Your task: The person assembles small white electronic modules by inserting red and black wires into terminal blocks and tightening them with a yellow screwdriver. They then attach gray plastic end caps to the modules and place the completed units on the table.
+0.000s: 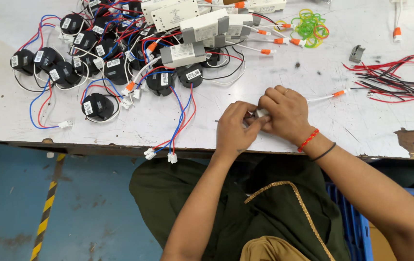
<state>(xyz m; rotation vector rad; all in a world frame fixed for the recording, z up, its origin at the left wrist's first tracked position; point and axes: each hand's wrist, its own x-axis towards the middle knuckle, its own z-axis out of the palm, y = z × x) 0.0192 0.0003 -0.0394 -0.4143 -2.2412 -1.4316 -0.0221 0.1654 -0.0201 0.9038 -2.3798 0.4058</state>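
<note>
Centrally, hands (260,121) around white connector (261,113)

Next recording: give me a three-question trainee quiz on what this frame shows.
1. True or false: both hands meet at one small white connector.
2. Which wrist wears a red thread band: left or right?
3. The heap of rubber bands is mostly A) green B) black C) blue.

Key: 1 true, the left hand and right hand pinch it together. 2 right. 3 A.
</note>
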